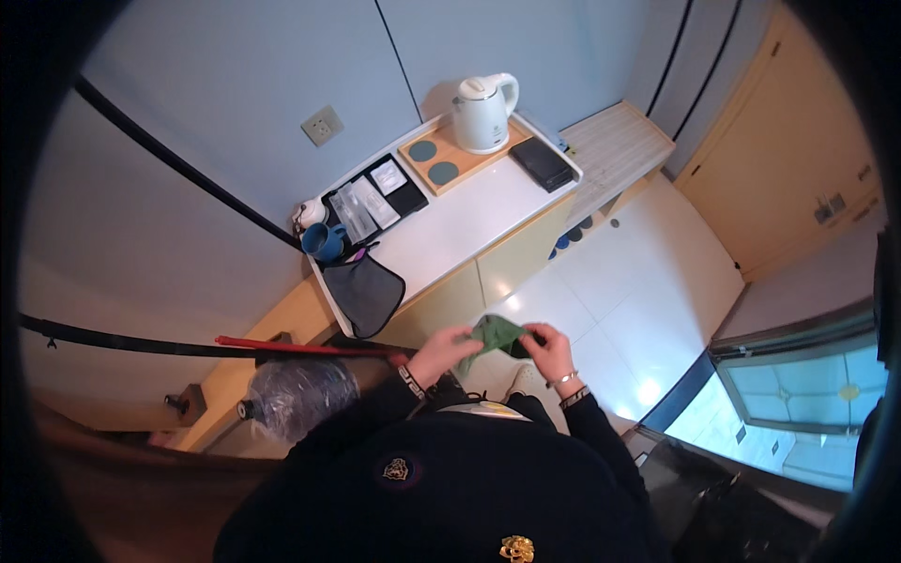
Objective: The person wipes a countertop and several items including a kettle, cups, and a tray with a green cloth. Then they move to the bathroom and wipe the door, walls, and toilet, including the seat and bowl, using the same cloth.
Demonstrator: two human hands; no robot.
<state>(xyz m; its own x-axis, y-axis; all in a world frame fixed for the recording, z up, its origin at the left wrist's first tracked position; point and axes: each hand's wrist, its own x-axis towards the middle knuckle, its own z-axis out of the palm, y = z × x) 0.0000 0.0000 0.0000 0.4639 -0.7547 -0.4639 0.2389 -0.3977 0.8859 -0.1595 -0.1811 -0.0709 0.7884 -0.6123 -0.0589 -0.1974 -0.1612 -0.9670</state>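
Note:
A green cloth [492, 335] is held in front of my chest by both hands. My left hand [441, 354] grips its left side and my right hand [551, 348] grips its right side, fingers closed on the fabric. Both arms wear dark sleeves, with bracelets on the wrists. Beyond my hands stands a white counter [469, 225] over pale yellow cabinets.
On the counter sit a white kettle [484, 113] on a wooden tray [457, 155], a black tray of sachets [374, 200], a blue mug [326, 241], a black box [545, 164] and a dark cloth [366, 293] hanging over the edge. A red pole [282, 346] and a water bottle [296, 396] lie at left.

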